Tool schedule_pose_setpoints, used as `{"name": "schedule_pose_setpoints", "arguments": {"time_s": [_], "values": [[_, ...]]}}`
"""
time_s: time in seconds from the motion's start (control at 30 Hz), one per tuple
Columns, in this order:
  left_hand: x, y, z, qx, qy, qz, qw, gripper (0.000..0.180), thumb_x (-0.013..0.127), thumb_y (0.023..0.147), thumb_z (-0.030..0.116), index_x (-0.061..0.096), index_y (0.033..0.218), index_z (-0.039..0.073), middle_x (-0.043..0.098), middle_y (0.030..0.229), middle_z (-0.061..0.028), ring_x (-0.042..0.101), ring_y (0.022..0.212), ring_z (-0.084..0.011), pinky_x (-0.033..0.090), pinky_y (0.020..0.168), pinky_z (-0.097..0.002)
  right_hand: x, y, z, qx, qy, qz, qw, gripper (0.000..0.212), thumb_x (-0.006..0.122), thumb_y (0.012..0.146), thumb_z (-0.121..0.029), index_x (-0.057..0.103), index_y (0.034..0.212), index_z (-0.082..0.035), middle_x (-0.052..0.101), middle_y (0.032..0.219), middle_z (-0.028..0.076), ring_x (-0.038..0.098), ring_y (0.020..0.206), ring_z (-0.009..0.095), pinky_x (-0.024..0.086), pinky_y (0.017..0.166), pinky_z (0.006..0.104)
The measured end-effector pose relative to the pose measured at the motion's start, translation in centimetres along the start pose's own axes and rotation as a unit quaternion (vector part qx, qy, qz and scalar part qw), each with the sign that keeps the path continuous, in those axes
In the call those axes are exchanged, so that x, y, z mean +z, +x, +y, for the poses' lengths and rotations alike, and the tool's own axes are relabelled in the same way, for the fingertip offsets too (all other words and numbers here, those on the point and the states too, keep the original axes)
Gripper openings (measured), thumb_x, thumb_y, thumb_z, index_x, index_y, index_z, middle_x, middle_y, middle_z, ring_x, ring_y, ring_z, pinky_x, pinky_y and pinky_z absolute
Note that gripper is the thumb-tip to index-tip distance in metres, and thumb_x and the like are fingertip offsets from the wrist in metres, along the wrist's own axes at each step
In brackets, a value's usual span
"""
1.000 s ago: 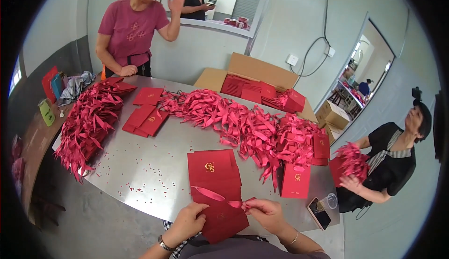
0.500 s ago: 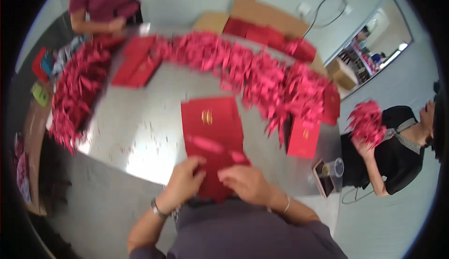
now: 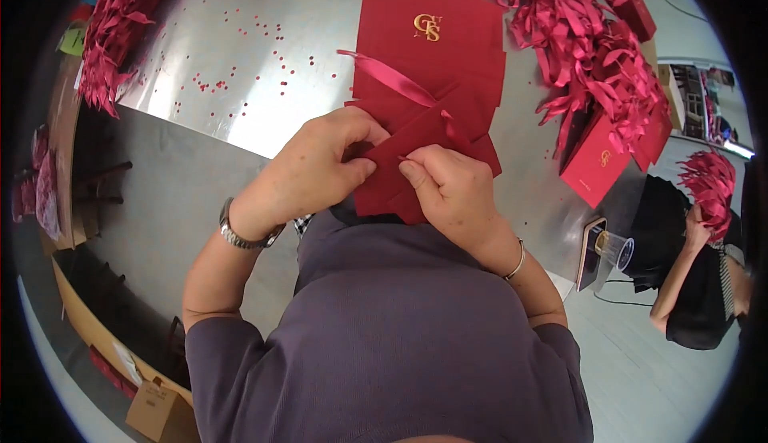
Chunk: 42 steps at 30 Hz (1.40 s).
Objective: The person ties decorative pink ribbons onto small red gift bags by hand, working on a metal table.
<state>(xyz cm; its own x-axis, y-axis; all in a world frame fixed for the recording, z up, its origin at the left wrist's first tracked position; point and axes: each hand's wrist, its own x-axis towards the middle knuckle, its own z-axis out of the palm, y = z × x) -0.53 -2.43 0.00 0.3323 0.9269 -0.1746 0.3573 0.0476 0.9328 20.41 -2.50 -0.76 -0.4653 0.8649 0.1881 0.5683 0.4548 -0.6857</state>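
Observation:
A stack of flat red paper bags (image 3: 480, 51) with a gold print lies on the table's near edge, against my body. On top, a smaller red bag panel (image 3: 412, 143) sits tilted. My left hand (image 3: 332, 155) grips its left edge between thumb and fingers. My right hand (image 3: 452, 187) is closed, thumb and forefinger pinching what looks like the tip of a pink ribbon at the panel's surface. One loose pink ribbon (image 3: 392, 79) stretches across the stack toward the upper left. A shorter ribbon piece (image 3: 450, 125) stands up beside my right hand. My curled fingers hide part of the panel.
Beribboned red bags pile up at the right (image 3: 572, 35) and far left (image 3: 120, 35). Small red paper dots (image 3: 212, 86) dot the metal table (image 3: 240, 11). A phone (image 3: 590, 255) and clear plastic cup (image 3: 616, 249) are at right, near another person holding ribbons (image 3: 708, 195).
My view has tilted down and closer. The top panel now lies at a slant, my left hand holds its edge, and my right fingers have closed into a pinch.

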Motion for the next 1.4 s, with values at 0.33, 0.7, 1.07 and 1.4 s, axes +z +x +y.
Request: {"name": "schedule_pose_setpoints", "arguments": {"time_s": [0.33,0.7,1.07,1.4], "values": [[1.7,-1.5,0.0,-0.053,-0.002,0.141,0.989,0.017,0.07,0.074,-0.003,0.062,0.089,-0.001,0.056,0.095,-0.0105,0.058,0.08,-0.0246,0.048,0.07,-0.0319,0.6,0.6,0.6,-0.038,-0.003,-0.003,0.999,0.016,0.069,0.084,-0.022,0.063,0.081,-0.007,0.064,0.07,0.006,0.065,0.064,0.023,0.048,0.054,0.0334],[3.0,-1.1,-0.6,0.024,0.046,0.17,0.984,0.017,0.068,0.075,-0.008,0.06,0.088,0.0,0.055,0.094,-0.0077,0.057,0.082,-0.0199,0.048,0.068,-0.0294,1.1,1.2,0.5,-0.023,-0.031,-0.017,0.999,0.022,0.066,0.085,-0.019,0.056,0.071,-0.006,0.059,0.063,0.008,0.061,0.058,0.027,0.045,0.049,0.0392],[3.6,-1.0,-0.7,0.034,0.04,0.186,0.981,0.011,0.067,0.075,-0.008,0.061,0.082,-0.002,0.058,0.094,-0.0148,0.06,0.085,-0.0313,0.049,0.073,-0.0364,1.6,1.0,-0.1,-0.073,-0.146,-0.005,0.987,0.024,0.065,0.085,-0.02,0.053,0.068,-0.007,0.058,0.06,0.009,0.061,0.055,0.026,0.046,0.046,0.0364],[4.0,-1.6,-1.2,0.068,0.017,0.193,0.979,0.012,0.067,0.074,-0.01,0.06,0.082,-0.004,0.058,0.097,-0.0148,0.06,0.086,-0.0299,0.049,0.072,-0.0341,1.2,1.6,0.4,-0.044,-0.082,-0.078,0.993,0.021,0.063,0.084,-0.019,0.056,0.067,-0.008,0.058,0.06,0.008,0.061,0.054,0.025,0.046,0.047,0.037]]}}
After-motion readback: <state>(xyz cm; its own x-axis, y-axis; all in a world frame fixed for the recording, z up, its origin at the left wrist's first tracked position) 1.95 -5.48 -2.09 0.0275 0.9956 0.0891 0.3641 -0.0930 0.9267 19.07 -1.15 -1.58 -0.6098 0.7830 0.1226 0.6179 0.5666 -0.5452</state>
